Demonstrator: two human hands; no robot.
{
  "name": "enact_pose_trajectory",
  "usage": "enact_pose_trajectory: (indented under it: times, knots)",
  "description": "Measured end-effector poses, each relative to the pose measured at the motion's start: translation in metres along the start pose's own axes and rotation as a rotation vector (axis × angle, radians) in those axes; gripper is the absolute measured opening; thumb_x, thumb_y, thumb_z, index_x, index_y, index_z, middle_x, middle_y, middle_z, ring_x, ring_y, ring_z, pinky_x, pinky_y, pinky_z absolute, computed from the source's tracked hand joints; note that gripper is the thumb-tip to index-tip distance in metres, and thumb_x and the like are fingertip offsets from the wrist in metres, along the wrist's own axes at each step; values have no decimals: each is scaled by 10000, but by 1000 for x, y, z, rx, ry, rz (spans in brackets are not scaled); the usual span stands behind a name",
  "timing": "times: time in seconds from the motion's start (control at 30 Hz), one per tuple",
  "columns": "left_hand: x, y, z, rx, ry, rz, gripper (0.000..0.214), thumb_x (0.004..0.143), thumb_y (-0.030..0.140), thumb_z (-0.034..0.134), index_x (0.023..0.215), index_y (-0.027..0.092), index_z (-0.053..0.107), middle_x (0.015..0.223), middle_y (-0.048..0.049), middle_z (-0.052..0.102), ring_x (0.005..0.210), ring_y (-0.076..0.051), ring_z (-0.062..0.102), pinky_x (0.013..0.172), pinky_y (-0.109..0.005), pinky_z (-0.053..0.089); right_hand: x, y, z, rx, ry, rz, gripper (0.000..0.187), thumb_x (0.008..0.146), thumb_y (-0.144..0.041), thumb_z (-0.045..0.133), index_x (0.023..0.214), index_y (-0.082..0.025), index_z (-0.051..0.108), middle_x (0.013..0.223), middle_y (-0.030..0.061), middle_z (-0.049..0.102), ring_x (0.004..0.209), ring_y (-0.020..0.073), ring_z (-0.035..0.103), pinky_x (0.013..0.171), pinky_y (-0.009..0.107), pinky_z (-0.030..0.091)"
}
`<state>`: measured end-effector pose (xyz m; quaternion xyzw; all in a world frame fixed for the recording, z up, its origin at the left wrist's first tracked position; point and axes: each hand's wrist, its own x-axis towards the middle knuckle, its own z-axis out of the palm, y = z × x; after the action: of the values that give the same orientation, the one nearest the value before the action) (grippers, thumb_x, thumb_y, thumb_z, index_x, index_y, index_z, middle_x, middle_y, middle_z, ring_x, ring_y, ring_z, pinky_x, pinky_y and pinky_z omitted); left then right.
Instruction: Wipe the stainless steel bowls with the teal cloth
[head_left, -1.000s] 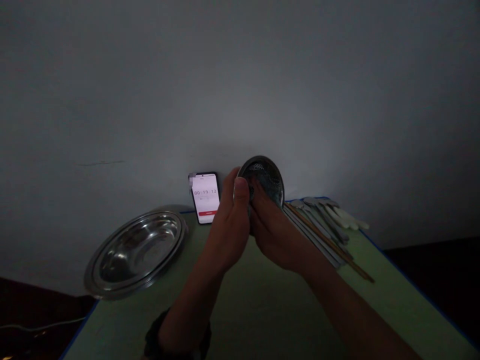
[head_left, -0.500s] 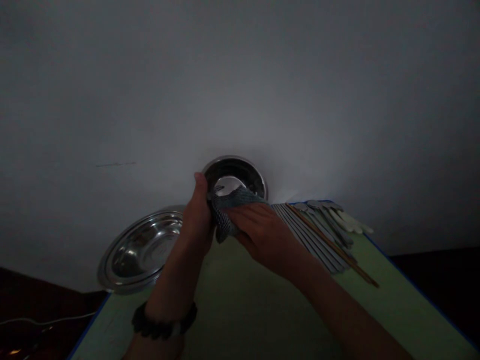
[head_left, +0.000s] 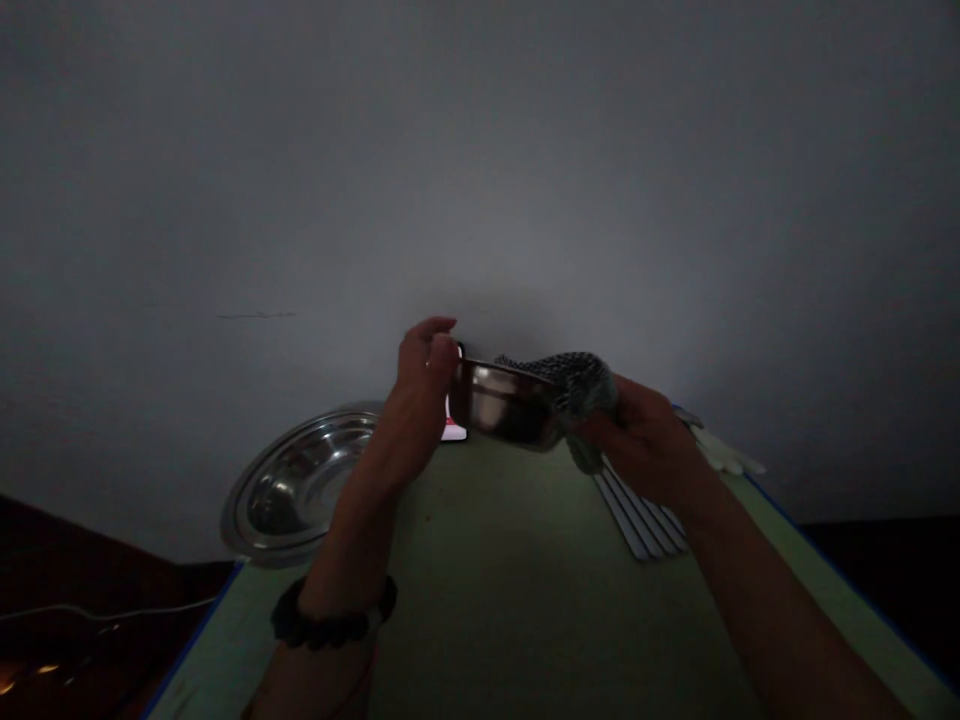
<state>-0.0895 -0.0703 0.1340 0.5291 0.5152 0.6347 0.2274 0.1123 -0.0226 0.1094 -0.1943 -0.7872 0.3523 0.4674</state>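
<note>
A small steel bowl [head_left: 501, 403] is held level in the air above the green table [head_left: 510, 580], seen from the side. My left hand [head_left: 418, 392] grips its left rim with the fingers curled. My right hand [head_left: 643, 440] holds a grey patterned cloth [head_left: 571, 385] pressed over the bowl's right rim. A dark bead bracelet [head_left: 330, 622] sits on my left wrist.
A large shallow steel basin [head_left: 300, 490] rests at the table's far left corner. A lit phone [head_left: 453, 425] stands against the wall, mostly hidden behind the bowl. Flat metal utensils [head_left: 646, 515] and pale spoons [head_left: 726, 455] lie at the right. The wall is close behind.
The bowl has turned from facing me to lying level, side on. My right hand with the cloth has moved from the bowl's inside to its right rim.
</note>
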Motion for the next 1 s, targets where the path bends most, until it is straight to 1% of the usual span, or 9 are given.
enact_pose_trajectory:
  times: [0.1, 0.23, 0.37, 0.5, 0.6, 0.73, 0.83, 0.9, 1.0]
  knots:
    - [-4, 7, -3, 180, -31, 182, 414, 875, 588, 411, 779, 219, 570, 689, 0, 545, 616, -127, 515, 548, -233, 428, -2, 2, -6, 309, 31, 106, 207, 815, -417, 629, 837, -216, 674, 705, -3, 628, 589, 125, 519, 574, 257, 459]
    - [-9, 16, -4, 270, -153, 201, 443, 912, 483, 389, 576, 199, 444, 533, 42, 399, 475, -91, 361, 421, -215, 293, -2, 4, -7, 452, -102, 202, 229, 798, -437, 654, 822, -209, 658, 710, -10, 622, 589, 99, 529, 561, 214, 455]
    - [-15, 26, -2, 380, -303, 168, 435, 936, 417, 367, 577, 187, 450, 532, 46, 429, 488, -84, 392, 434, -204, 291, -3, -6, -6, 328, -182, 287, 320, 846, -486, 574, 749, -181, 586, 631, -31, 529, 531, 72, 455, 461, 180, 370]
    - [-19, 32, 3, 517, -483, 195, 412, 941, 396, 384, 606, 180, 488, 518, 51, 461, 486, -78, 427, 456, -197, 300, -1, -21, -2, 85, -220, 271, 338, 886, -468, 516, 724, -173, 550, 641, -37, 485, 568, 68, 431, 485, 180, 353]
    - [-20, 29, 10, 550, -549, 231, 398, 947, 376, 376, 636, 176, 523, 534, 45, 483, 491, -79, 442, 465, -198, 302, 0, -30, 1, -30, -244, 264, 340, 909, -443, 480, 704, -176, 531, 631, -40, 480, 570, 67, 430, 494, 183, 354]
    - [-17, 22, 14, 397, -482, 195, 427, 927, 403, 385, 586, 174, 501, 516, 44, 412, 477, -81, 379, 436, -202, 269, 2, -32, 6, -14, -157, 255, 344, 905, -454, 483, 696, -182, 503, 601, -50, 453, 534, 62, 406, 455, 184, 326]
    - [-13, 19, 8, 249, -399, 92, 412, 881, 431, 462, 565, 174, 523, 518, 34, 434, 479, -88, 387, 433, -211, 278, 3, -24, 13, 116, -68, 208, 338, 895, -460, 497, 698, -186, 489, 613, -48, 437, 539, 64, 396, 461, 190, 333]
    - [-8, 18, 2, 146, -260, 2, 411, 844, 464, 518, 550, 177, 536, 509, 29, 464, 466, -92, 405, 435, -221, 291, 4, -18, 21, 235, -2, 199, 333, 890, -472, 497, 708, -193, 489, 625, -45, 438, 542, 71, 398, 470, 199, 345]
    - [-3, 13, 3, -60, 82, -120, 424, 795, 533, 572, 553, 188, 533, 495, 38, 469, 443, -90, 410, 448, -231, 322, 3, -14, 36, 341, 209, 220, 336, 868, -507, 505, 710, -211, 483, 630, -43, 412, 540, 84, 384, 465, 214, 343]
